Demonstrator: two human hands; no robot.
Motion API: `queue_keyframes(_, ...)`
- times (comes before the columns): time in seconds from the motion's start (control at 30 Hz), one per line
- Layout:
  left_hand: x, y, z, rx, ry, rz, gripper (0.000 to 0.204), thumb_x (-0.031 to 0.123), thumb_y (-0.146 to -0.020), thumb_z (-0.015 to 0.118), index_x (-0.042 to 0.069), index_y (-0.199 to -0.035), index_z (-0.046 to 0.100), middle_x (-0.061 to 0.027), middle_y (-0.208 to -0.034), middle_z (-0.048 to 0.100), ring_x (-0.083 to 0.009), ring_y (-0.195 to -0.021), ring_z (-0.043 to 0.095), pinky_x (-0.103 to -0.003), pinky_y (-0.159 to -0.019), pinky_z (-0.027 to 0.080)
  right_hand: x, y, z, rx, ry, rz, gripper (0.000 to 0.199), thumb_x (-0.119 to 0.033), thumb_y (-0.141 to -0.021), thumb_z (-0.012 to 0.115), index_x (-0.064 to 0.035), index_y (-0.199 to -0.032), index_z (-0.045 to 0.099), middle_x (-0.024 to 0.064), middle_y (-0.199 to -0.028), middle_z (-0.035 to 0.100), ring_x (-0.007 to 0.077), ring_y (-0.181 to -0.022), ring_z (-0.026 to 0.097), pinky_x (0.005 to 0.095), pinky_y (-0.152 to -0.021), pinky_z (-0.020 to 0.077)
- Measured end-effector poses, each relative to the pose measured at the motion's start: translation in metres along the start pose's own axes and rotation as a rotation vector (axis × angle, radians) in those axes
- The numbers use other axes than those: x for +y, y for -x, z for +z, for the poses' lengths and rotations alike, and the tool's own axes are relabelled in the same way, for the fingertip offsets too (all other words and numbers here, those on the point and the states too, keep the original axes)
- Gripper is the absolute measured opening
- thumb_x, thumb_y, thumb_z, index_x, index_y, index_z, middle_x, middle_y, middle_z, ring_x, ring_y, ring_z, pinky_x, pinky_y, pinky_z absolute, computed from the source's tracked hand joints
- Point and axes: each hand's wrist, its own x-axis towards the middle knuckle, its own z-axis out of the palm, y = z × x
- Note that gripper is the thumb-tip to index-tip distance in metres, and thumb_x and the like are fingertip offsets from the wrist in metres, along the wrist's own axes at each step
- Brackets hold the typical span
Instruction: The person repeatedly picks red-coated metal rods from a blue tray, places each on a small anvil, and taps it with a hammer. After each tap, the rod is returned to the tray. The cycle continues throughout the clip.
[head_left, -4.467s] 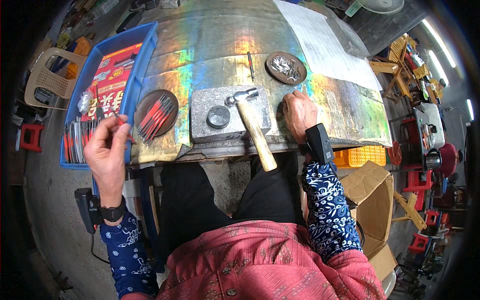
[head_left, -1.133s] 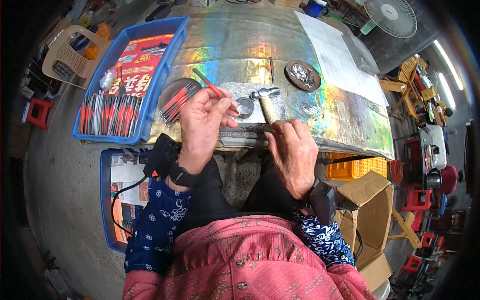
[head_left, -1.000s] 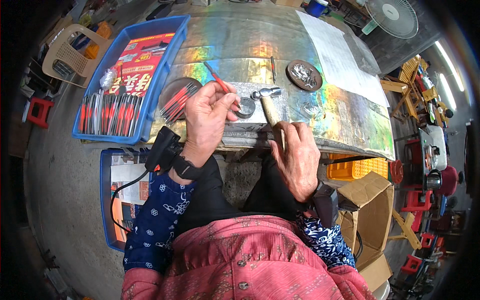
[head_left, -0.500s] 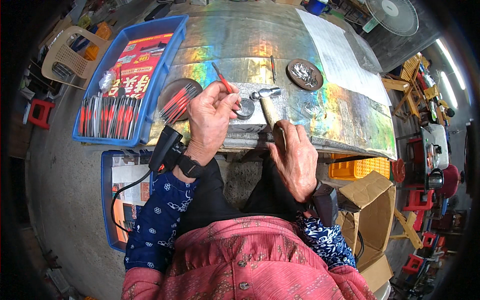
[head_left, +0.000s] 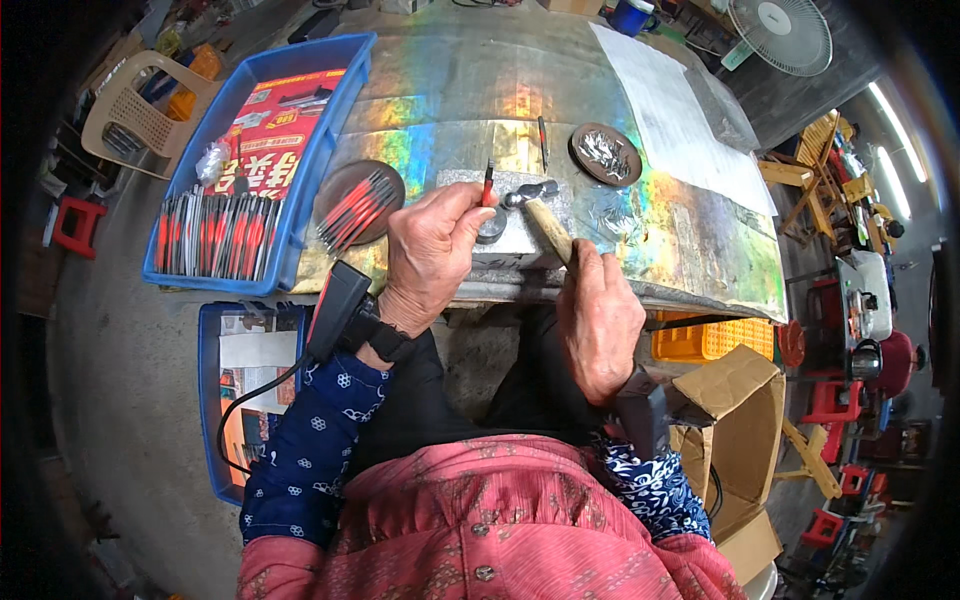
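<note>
Worktable (head_left: pixel 440 110) — shiny-topped
On it: blue tray (head_left: pixel 308 185), two brown dishes (head_left: pixel 335 190), grey block (head_left: pixel 515 235), slim rod (head_left: pixel 542 140), white sheet (head_left: pixel 680 130)

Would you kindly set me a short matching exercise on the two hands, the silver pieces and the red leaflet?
Column one:
1. left hand
2. right hand
3. silver pieces
4. red leaflet

Column two:
A. in a brown dish
B. gripping the handle of the hammer
C. in the blue tray
D. pinching a red-and-black stick

Right pairs: 1-D, 2-B, 3-A, 4-C.
</note>
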Motion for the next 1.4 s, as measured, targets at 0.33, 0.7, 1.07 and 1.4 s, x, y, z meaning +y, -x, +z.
queue_keyframes(0.33,0.001,-0.001,0.0,0.001,0.034,-0.013,0.009,-0.002,-0.081,0.069,-0.004,-0.09,0.067,-0.0137,-0.083,0.07,-0.0182,-0.074,0.068,-0.028,-0.065,0.051,-0.005,-0.019,-0.092,0.1,-0.45,-0.027,0.026,-0.008,-0.088,0.067,0.001,-0.111,0.061,0.0122,-0.077,0.062,0.0141,-0.06,0.058,0.026,-0.058,0.0468)
queue_keyframes(0.7,-0.001,0.0,-0.001,-0.009,0.0,-0.02,0.012,0.0,-0.083,0.068,-0.003,-0.094,0.069,-0.0146,-0.084,0.07,-0.0222,-0.075,0.069,-0.03,-0.065,0.052,-0.029,-0.028,-0.122,0.095,-0.475,-0.073,0.027,-0.004,-0.086,0.063,0.0052,-0.111,0.061,0.014,-0.081,0.066,0.0169,-0.067,0.063,0.0282,-0.063,0.0498)
queue_keyframes(1.07,-0.003,-0.002,-0.001,-0.009,-0.001,0.013,0.012,0.001,-0.082,0.068,-0.004,-0.094,0.068,-0.0149,-0.085,0.07,-0.0255,-0.077,0.069,-0.031,-0.066,0.052,-0.023,-0.041,-0.111,-0.029,-0.458,-0.104,0.027,-0.003,-0.089,0.064,0.0055,-0.114,0.063,0.0165,-0.074,0.065,0.0176,-0.061,0.063,0.0281,-0.06,0.0501)
queue_keyframes(1.4,-0.003,0.0,-0.001,-0.015,0.012,0.0,0.012,0.0,-0.082,0.069,-0.004,-0.094,0.069,-0.0151,-0.085,0.07,-0.0243,-0.077,0.069,-0.03,-0.067,0.052,-0.037,-0.041,-0.128,0.513,-0.703,-0.147,0.031,-0.013,-0.095,0.054,0.0074,-0.117,0.062,-0.001,-0.063,0.052,0.0031,-0.053,0.042,0.0168,-0.049,0.032)
